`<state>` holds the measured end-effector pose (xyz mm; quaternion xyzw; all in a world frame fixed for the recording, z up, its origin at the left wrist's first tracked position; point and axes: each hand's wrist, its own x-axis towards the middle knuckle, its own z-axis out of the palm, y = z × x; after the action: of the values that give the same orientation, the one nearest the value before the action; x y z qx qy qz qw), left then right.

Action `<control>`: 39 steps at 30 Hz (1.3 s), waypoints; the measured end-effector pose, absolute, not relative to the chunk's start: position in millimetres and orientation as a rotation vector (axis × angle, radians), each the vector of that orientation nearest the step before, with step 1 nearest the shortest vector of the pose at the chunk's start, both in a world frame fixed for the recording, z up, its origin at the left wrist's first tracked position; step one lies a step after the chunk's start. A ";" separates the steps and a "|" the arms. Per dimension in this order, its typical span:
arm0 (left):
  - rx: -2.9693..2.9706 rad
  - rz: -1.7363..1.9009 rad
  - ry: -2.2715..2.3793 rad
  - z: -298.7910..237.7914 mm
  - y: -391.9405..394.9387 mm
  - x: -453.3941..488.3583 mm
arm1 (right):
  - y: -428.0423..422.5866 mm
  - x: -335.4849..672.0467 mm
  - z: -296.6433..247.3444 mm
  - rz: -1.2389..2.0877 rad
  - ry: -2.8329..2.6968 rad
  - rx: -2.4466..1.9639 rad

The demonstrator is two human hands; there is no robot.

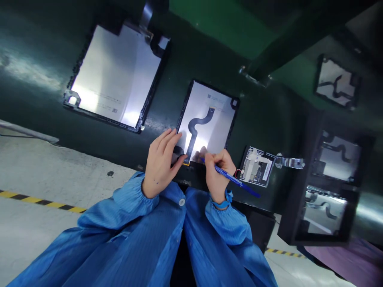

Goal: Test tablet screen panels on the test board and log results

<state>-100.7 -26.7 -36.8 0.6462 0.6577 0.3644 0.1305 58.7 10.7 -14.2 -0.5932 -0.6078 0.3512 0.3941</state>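
Observation:
A tablet-sized panel (220,123) with a silvery back and black frame lies on the dark green bench. Along it runs a black S-shaped flex cable (193,129), gold at both ends. My left hand (163,159) rests at the panel's lower left corner, fingers stretched and apart, the thumb touching or close to the cable's lower end. My right hand (220,171) is closed around a slim blue pen-like tool (235,180). Its tip points at the panel's lower edge; whether it touches cannot be made out. A blue band (223,204) circles my right wrist.
A larger silver-backed panel (116,75) lies at the upper left beside a metal clamp (146,20). On the right sits a small circuit-board module (255,167) near another metal clip (289,162). A black tray (295,217) holds similar panels. Someone's pink sleeve (344,259) shows lower right.

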 end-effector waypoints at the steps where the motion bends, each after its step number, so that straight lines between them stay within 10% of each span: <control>1: 1.896 1.036 1.903 -36.0 -27.5 -100.3 | 13.1 62.8 -9.3 0.923 -1.485 -1.492; 17: 1.706 1.134 1.776 -10.3 -37.4 -98.3 | 78.4 73.4 4.2 1.177 -1.673 -1.177; 30: 1.411 0.808 0.792 52.4 14.5 -72.8 | 4.5 135.4 47.3 1.213 -1.685 -0.704; 39: 1.817 0.972 1.184 31.7 14.9 -30.8 | 26.8 215.6 -5.6 0.698 -1.921 -1.480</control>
<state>-30.8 14.9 31.7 0.7092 0.4623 0.3794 0.3733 215.6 26.8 -5.6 -0.5588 -0.7252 0.2636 0.3038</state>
